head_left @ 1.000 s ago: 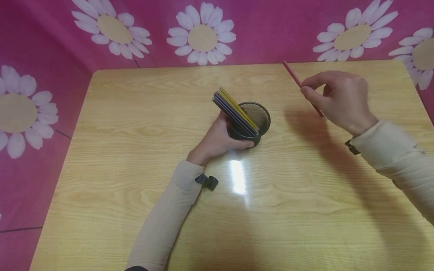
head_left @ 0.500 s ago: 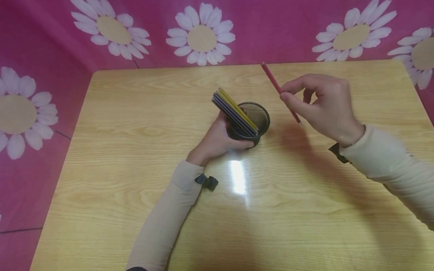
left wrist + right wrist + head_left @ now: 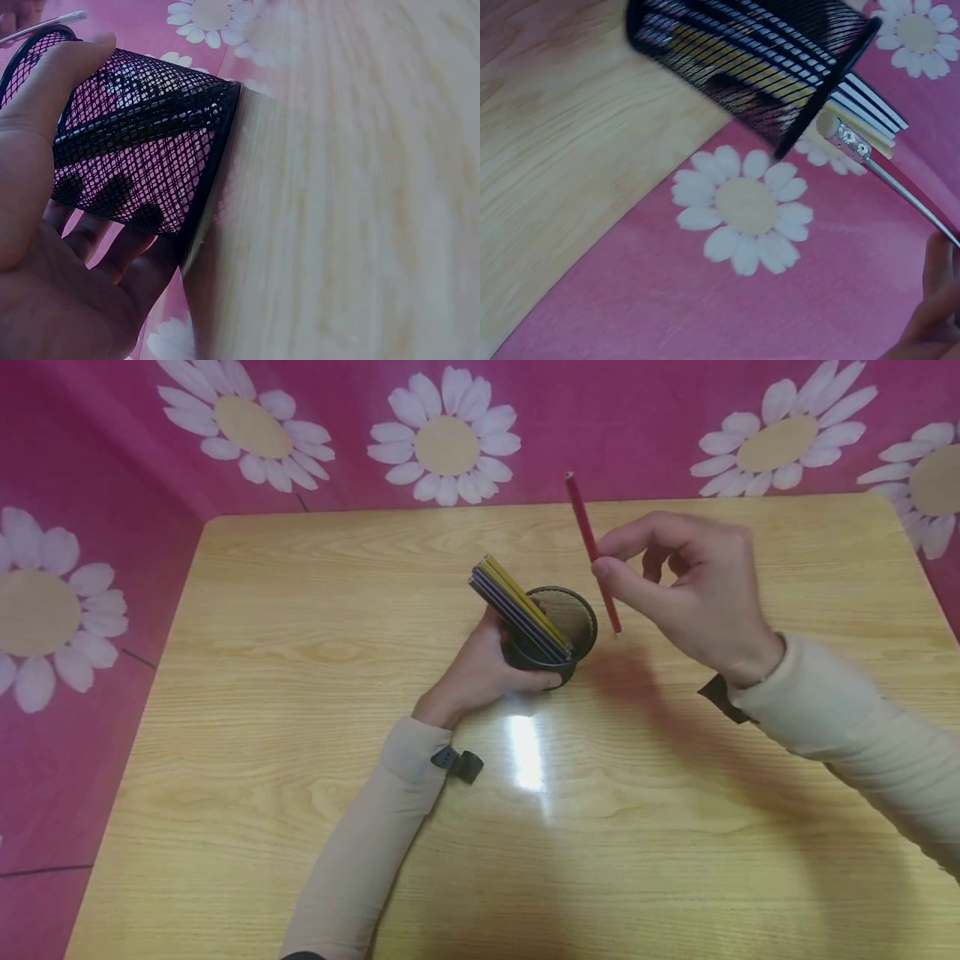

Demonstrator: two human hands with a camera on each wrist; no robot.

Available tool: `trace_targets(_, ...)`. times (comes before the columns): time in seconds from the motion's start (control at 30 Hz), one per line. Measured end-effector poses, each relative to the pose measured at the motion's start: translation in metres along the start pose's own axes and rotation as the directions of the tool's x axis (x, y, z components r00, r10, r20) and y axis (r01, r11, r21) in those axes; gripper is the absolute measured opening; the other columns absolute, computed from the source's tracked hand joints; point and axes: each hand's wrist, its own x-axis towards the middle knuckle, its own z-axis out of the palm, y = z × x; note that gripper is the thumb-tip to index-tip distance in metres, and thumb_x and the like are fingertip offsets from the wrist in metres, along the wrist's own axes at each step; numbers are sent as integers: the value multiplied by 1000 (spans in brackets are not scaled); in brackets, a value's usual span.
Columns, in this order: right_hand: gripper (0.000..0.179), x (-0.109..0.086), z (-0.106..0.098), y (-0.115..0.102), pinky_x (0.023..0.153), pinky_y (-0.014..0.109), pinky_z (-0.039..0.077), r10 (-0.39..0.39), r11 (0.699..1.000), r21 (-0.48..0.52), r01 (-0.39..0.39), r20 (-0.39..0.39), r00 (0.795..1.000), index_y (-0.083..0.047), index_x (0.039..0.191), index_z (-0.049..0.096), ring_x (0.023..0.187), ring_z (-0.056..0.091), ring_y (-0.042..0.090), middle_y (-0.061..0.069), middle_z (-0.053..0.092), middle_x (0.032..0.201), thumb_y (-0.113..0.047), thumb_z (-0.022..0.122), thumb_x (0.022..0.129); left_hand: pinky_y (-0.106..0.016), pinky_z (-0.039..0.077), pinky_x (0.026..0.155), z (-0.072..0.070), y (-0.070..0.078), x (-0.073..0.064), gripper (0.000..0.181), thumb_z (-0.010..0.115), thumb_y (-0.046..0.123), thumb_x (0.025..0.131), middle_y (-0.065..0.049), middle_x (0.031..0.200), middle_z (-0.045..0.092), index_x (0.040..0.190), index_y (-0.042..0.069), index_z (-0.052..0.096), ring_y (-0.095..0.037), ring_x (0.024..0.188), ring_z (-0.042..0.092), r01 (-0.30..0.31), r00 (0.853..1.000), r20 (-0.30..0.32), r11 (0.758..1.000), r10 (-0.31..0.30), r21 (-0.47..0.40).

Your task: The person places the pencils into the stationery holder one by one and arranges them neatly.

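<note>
In the head view a black mesh pencil cup (image 3: 572, 610) stands on the table, and my left hand (image 3: 480, 668) grips its left side. The left wrist view shows the thumb and fingers on opposite sides of the mesh. Several yellow and dark pencils (image 3: 519, 608) lean leftward out of the cup. To its right, my right hand (image 3: 701, 589) pinches a red pencil (image 3: 582, 522) between thumb and index finger. That pencil tilts slightly, its eraser end low. In the right wrist view the pale eraser (image 3: 828, 124) appears close to the cup's rim; I cannot tell whether they touch.
The wooden table (image 3: 262, 693) reaches back to a pink cloth (image 3: 577, 410) printed with white daisies. Glare (image 3: 527, 752) lies on the tabletop in front of the cup. Dark wrist straps (image 3: 457, 762) show at both sleeves.
My right hand has carried the red pencil leftward toward the cup, and the pencil has turned more upright. The left hand and the cup have stayed in place.
</note>
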Motion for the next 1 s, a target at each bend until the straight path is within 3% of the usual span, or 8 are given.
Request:
trace_targets(0.13,6,2,11,-5,56,16,37,-14,996,83,15,-23,1000,7,94,81,62,52,6,4,80,90,6,78,88,-30,36,122,0,0,0,107,101,8,72,-3,146,60,158,11,36,-17,136,55,4,1000,2,1000,-4,-2)
trace_targets(0.33,8,5,21,-5,56,16,37,-45,993,104,47,-23,999,7,95,80,61,49,5,-4,80,91,2,78,89,-30,38,121,0,1,-1,106,100,5,74,-7,144,61,158,8,36,-19,133,58,-7,1000,-5,1000,7,2)
trace_targets(0.47,10,5,25,-1,57,17,39,-59,994,91,59,-4,998,7,98,80,61,50,5,4,81,92,-1,78,92,-29,39,119,1,2,-1,105,101,6,73,-6,142,62,156,11,37,-18,130,59,-8,1000,-8,1000,8,11)
trace_targets(0.67,9,3,26,12,60,19,43,-43,998,-47,48,112,993,8,101,79,70,58,6,15,80,94,2,79,94,-28,37,121,0,2,0,105,100,7,76,-5,145,60,158,11,36,-15,133,56,-4,1000,2,1000,4,23)
trace_targets(0.83,11,-3,29,22,60,20,44,36,986,-168,-6,172,984,3,104,81,70,60,9,9,81,97,0,83,93,-28,36,122,0,1,0,104,99,6,77,-5,147,59,160,11,36,-15,135,55,0,1000,11,1000,0,22)
trace_targets(1.0,10,-7,34,26,60,20,42,107,973,-223,-63,187,976,-3,104,84,68,59,14,4,82,96,-2,84,94,-28,35,122,0,2,-1,106,99,6,77,-5,149,57,161,12,35,-15,137,54,8,1000,14,1000,-8,21)
